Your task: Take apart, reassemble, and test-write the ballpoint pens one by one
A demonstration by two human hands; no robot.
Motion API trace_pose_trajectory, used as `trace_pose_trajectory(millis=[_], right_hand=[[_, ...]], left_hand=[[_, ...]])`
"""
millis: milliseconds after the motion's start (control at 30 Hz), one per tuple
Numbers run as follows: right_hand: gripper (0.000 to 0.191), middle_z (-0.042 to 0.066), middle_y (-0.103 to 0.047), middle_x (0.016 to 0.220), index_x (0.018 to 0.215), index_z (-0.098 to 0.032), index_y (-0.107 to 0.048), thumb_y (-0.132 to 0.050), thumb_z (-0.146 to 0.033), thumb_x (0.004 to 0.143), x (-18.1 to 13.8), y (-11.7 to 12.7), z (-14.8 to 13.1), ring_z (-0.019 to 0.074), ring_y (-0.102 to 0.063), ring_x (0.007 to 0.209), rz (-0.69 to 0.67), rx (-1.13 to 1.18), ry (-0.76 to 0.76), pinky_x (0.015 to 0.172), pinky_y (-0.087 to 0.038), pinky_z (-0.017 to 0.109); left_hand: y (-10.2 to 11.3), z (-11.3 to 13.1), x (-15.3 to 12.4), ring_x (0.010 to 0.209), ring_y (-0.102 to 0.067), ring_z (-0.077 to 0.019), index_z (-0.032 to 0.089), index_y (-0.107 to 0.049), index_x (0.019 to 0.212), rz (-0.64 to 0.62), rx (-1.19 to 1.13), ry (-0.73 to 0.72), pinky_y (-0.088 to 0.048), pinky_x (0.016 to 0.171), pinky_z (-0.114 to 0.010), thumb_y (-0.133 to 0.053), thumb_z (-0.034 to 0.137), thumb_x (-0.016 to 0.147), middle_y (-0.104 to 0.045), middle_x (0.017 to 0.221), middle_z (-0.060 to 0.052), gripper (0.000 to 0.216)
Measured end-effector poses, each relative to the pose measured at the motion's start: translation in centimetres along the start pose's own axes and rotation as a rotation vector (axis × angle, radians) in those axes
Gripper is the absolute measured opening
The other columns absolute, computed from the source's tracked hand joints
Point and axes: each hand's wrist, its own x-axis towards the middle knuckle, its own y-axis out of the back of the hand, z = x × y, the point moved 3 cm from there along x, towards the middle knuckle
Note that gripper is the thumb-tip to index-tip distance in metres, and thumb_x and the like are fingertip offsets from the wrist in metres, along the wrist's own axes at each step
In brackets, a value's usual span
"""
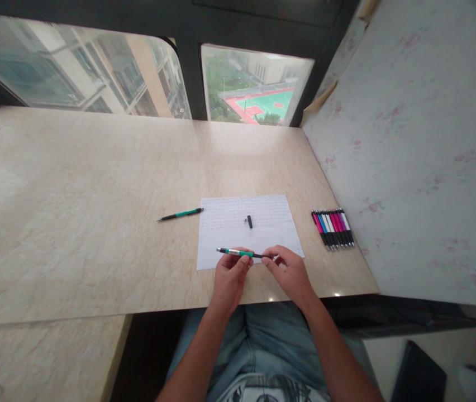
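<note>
My left hand point(230, 279) pinches the green barrel of a pen point(232, 252) that lies level above the lower part of a white sheet of paper point(219, 237). A thin black section point(258, 256) sticks out of the barrel's right end. My right hand point(290, 273) is closed on the far end of that thin section, and its fingertips partly hide it. On the paper beyond my hands lie a short black grip piece point(250, 221) and a tiny part point(245, 220), too small to make out. Rows of faint handwriting cover the sheet's upper half.
Another green-and-black pen point(181, 214) lies left of the paper. Near the floral wall point(422, 167) at right, several pens point(332, 229) in pink, blue, white and purple form a neat row. Windows point(258, 84) stand behind the marbled tabletop point(95, 223).
</note>
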Motion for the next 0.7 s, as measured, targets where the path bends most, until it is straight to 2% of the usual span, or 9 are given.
trace_pose_trajectory(millis=[67, 167, 267, 333, 400, 500, 567, 633, 700], right_hand=[[0.009, 0.004, -0.069, 0.085, 0.087, -0.02, -0.065, -0.062, -0.029, 0.085, -0.09, 0.1, -0.16, 0.0176, -0.064, 0.078, 0.033, 0.007, 0.008, 0.064, -0.049, 0.026], [0.015, 0.004, -0.069, 0.085, 0.094, -0.02, -0.064, -0.062, -0.032, 0.086, -0.19, 0.12, -0.16, 0.0181, -0.065, 0.08, 0.042, 0.032, -0.035, 0.063, -0.05, 0.026], [0.03, 0.003, -0.066, 0.07, 0.08, -0.019, -0.066, -0.049, -0.038, 0.096, -0.16, -0.04, 0.05, 0.0162, -0.064, 0.067, -0.028, 0.047, -0.095, 0.061, -0.048, 0.026], [0.039, 0.002, -0.064, 0.063, 0.071, -0.019, -0.065, -0.045, -0.039, 0.097, -0.11, -0.03, 0.15, 0.0154, -0.061, 0.061, -0.039, 0.026, -0.108, 0.061, -0.048, 0.027], [0.03, 0.002, -0.067, 0.068, 0.075, -0.019, -0.067, -0.052, -0.038, 0.094, -0.08, 0.1, 0.14, 0.0157, -0.062, 0.064, -0.011, 0.01, -0.098, 0.062, -0.049, 0.027], [0.013, 0.005, -0.071, 0.087, 0.091, -0.02, -0.067, -0.06, -0.031, 0.087, -0.14, 0.2, -0.15, 0.0177, -0.066, 0.077, 0.01, 0.045, -0.045, 0.063, -0.05, 0.026], [0.019, 0.006, -0.071, 0.095, 0.101, -0.02, -0.065, -0.063, -0.029, 0.084, -0.2, 0.23, -0.31, 0.019, -0.066, 0.084, 0.015, 0.067, -0.033, 0.062, -0.051, 0.025], [0.018, 0.006, -0.072, 0.091, 0.098, -0.02, -0.066, -0.061, -0.032, 0.087, -0.22, 0.22, -0.33, 0.0186, -0.066, 0.081, 0.006, 0.055, -0.054, 0.062, -0.051, 0.025], [0.024, 0.004, -0.07, 0.075, 0.082, -0.019, -0.067, -0.054, -0.036, 0.092, -0.2, 0.18, -0.23, 0.017, -0.065, 0.07, -0.017, 0.014, -0.086, 0.062, -0.05, 0.026]], left_hand=[[-0.09, 0.06, -0.05, 0.068, -0.06, -0.0089, 0.016, -0.074, 0.082, -0.006, 0.01, -0.006, -0.048, 0.069, -0.022, -0.083, 0.021, 0.068, -0.071, 0.08, -0.003, 0.018], [-0.35, 0.18, -0.14, 0.069, -0.061, -0.0094, 0.016, -0.073, 0.083, -0.002, 0.01, -0.003, -0.049, 0.071, -0.022, -0.083, 0.023, 0.068, -0.071, 0.08, -0.003, 0.019], [-0.52, 0.23, -0.2, 0.072, -0.063, -0.0101, 0.016, -0.073, 0.084, 0.012, 0.008, 0.012, -0.05, 0.074, -0.023, -0.084, 0.024, 0.067, -0.073, 0.084, -0.004, 0.022], [-0.52, 0.2, -0.2, 0.074, -0.064, -0.0106, 0.017, -0.073, 0.085, 0.017, 0.007, 0.015, -0.051, 0.075, -0.024, -0.085, 0.024, 0.066, -0.074, 0.086, -0.004, 0.023], [-0.45, 0.17, -0.17, 0.073, -0.063, -0.0102, 0.017, -0.073, 0.086, 0.012, 0.006, 0.006, -0.051, 0.075, -0.023, -0.084, 0.024, 0.067, -0.074, 0.087, -0.004, 0.023], [-0.38, 0.18, -0.15, 0.07, -0.062, -0.0092, 0.017, -0.073, 0.085, 0.006, 0.004, -0.008, -0.05, 0.073, -0.023, -0.084, 0.024, 0.067, -0.074, 0.085, -0.004, 0.023], [-0.43, 0.23, -0.15, 0.069, -0.062, -0.0093, 0.017, -0.073, 0.084, 0.008, 0.007, -0.006, -0.05, 0.072, -0.023, -0.085, 0.024, 0.067, -0.074, 0.084, -0.004, 0.023], [-0.51, 0.31, -0.17, 0.069, -0.062, -0.0096, 0.016, -0.072, 0.084, 0.017, 0.008, -0.002, -0.05, 0.072, -0.023, -0.085, 0.024, 0.065, -0.074, 0.083, -0.004, 0.024], [-0.57, 0.34, -0.17, 0.069, -0.063, -0.0099, 0.016, -0.072, 0.083, 0.027, 0.004, 0.004, -0.051, 0.071, -0.023, -0.086, 0.025, 0.064, -0.074, 0.083, -0.004, 0.025]])
